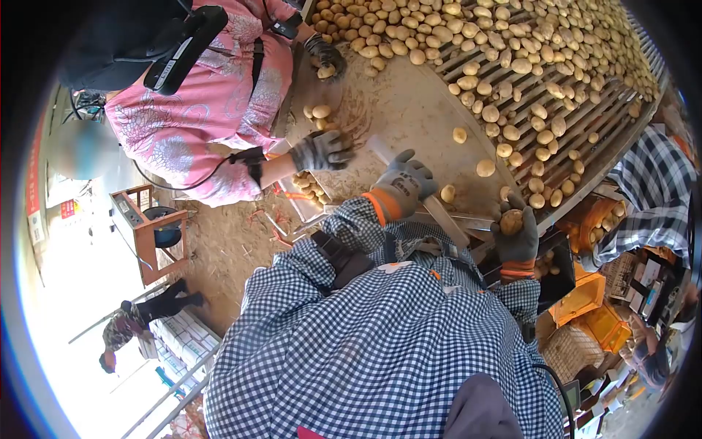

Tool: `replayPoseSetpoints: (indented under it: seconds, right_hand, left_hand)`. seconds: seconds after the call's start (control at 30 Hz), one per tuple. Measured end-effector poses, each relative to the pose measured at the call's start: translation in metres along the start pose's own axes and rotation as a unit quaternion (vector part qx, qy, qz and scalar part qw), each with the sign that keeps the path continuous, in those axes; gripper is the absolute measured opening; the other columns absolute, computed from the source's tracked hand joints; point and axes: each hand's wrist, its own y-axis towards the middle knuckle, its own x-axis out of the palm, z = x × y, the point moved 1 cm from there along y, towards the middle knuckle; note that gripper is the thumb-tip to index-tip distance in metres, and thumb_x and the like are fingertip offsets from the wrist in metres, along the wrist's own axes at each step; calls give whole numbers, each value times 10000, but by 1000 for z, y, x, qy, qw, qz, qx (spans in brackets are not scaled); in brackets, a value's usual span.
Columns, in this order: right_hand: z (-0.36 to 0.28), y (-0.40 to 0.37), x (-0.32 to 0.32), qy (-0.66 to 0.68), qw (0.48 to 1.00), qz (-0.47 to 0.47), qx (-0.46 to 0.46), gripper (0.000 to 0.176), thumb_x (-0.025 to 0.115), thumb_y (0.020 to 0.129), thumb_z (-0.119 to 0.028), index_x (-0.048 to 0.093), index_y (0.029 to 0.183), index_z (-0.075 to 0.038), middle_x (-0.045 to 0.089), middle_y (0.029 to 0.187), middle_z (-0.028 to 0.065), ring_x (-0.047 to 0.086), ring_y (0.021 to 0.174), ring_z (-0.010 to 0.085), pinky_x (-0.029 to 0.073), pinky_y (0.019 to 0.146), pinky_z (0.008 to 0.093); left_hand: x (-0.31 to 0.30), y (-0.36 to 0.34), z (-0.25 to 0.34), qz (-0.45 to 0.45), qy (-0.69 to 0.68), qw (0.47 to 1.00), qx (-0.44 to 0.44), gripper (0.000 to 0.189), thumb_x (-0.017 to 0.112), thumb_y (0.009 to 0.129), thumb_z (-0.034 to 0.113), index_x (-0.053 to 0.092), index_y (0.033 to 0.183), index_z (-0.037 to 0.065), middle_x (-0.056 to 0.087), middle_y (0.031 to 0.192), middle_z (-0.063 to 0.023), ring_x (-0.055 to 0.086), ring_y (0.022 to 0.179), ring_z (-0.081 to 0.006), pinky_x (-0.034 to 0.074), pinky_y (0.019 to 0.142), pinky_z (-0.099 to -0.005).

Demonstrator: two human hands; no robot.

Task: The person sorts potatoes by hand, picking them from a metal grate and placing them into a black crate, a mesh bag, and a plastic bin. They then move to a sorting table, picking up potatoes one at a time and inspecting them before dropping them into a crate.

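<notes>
My left hand, in a grey glove with an orange cuff, rests at the near edge of the metal table, its fingers apart and holding nothing. Just right of its fingertips lies a potato. My right hand, gloved alike, is closed round a larger potato beside the lower end of the slatted rack. Two single potatoes, one of them a round potato, lie on the table between the hands and the rack.
Many potatoes cover the rack and the table's far side. At the left, a person in pink reaches over the table with gloved hands. A dark crate and orange crates stand at the right, near a person's checked sleeve.
</notes>
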Motion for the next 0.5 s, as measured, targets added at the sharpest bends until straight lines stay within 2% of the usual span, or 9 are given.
replayPoseSetpoints:
  seconds: [0.03,0.07,0.13,0.17,0.23,0.37,0.43,0.5]
  right_hand:
    - [0,0,-1,-2,1000,-1,-1,473,551,995,-367,561,1294,-1,628,1108,100,630,952,240,551,764,338]
    - [0,-1,-1,3,1000,-5,-4,470,552,996,-364,562,1293,0,629,1104,100,630,953,240,550,770,338]
    - [-1,-2,-5,6,1000,-9,-8,467,553,997,-360,563,1293,0,631,1101,100,630,955,241,550,776,339]
    - [-1,-2,-8,4,1000,0,-6,463,551,998,-359,565,1290,1,632,1098,102,633,950,243,552,778,343]
    - [1,-4,-14,2,1000,9,-5,460,550,999,-357,566,1287,2,634,1094,103,635,946,244,554,780,346]
    - [8,-7,-15,-1,999,37,3,449,553,998,-352,566,1281,-4,645,1074,105,647,929,246,562,765,347]
    - [15,-7,-14,5,999,40,5,441,553,998,-348,567,1278,-7,649,1066,105,651,925,243,565,756,346]
    - [21,-8,-15,-26,998,45,26,424,557,997,-344,575,1264,-16,649,1068,106,654,942,236,568,738,337]
  left_hand:
    - [0,4,-1,44,26,998,48,301,680,724,121,689,1002,236,675,1080,32,566,1193,-196,289,1124,-443]
    - [0,11,-9,46,25,997,49,301,680,724,121,689,1002,236,675,1080,32,566,1193,-196,289,1124,-443]
    - [2,27,-35,34,61,997,25,321,702,729,146,693,1027,265,672,1128,58,521,1270,-194,224,1157,-524]
    - [3,32,-51,35,60,997,25,321,702,729,146,693,1027,265,672,1128,58,521,1270,-194,224,1157,-524]
    - [6,34,-89,58,94,994,-19,316,682,763,161,694,1050,294,641,1233,59,451,1345,-189,198,1172,-536]
    - [17,25,-152,0,154,984,-86,330,633,806,147,688,1096,295,588,1333,18,414,1372,-204,214,1170,-511]
    - [43,13,-180,97,160,976,-110,344,599,830,154,678,1126,312,546,1391,-4,391,1389,-227,228,1169,-482]
    - [64,14,-190,108,186,972,-94,345,588,833,181,668,1138,323,541,1400,-28,405,1380,-252,244,1165,-468]
